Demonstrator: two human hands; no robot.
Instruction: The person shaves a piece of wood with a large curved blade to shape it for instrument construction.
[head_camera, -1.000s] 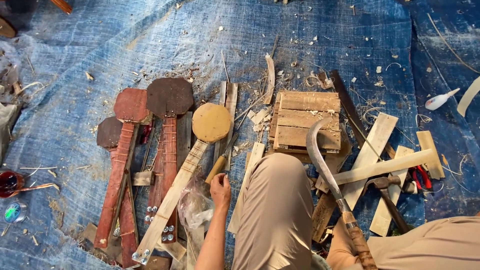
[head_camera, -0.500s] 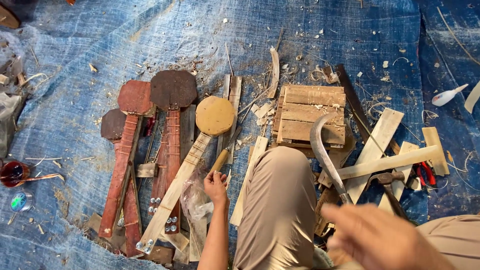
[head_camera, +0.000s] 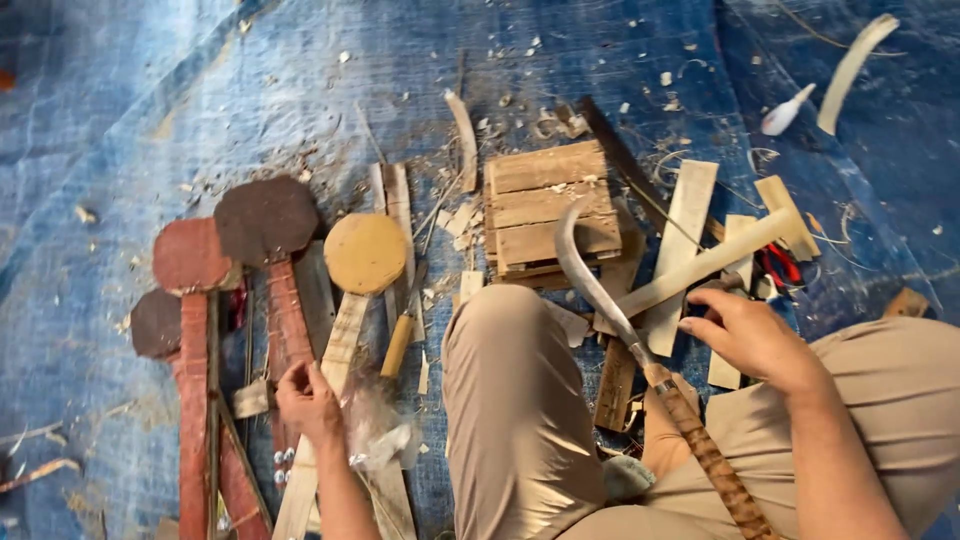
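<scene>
I sit on a blue tarp (head_camera: 120, 110) with my knee (head_camera: 500, 380) raised in the middle. My left hand (head_camera: 308, 400) is closed on the neck of a pale wooden paddle-shaped blank (head_camera: 365, 252) with a round head, next to a crumpled plastic bag (head_camera: 385, 438). My right hand (head_camera: 750, 335) is stretched out with curled fingers over the loose slats, its fingertips beside the handle of a wooden mallet (head_camera: 700, 265); nothing is clearly gripped. A curved sickle knife (head_camera: 585, 275) lies between my knee and that hand, its wrapped handle (head_camera: 705, 460) resting on my right leg.
Three dark reddish paddle-shaped blanks (head_camera: 265, 222) lie at the left. A small slatted wooden block (head_camera: 545, 205) sits ahead of my knee. A yellow-handled chisel (head_camera: 398, 345), red-handled pliers (head_camera: 780, 265), loose slats (head_camera: 685, 215), white curved pieces (head_camera: 850, 60) and wood chips are scattered around.
My right hand has come from the near foreground forward to the slats by the mallet. The view has closed in. My left hand stays on the pale blank.
</scene>
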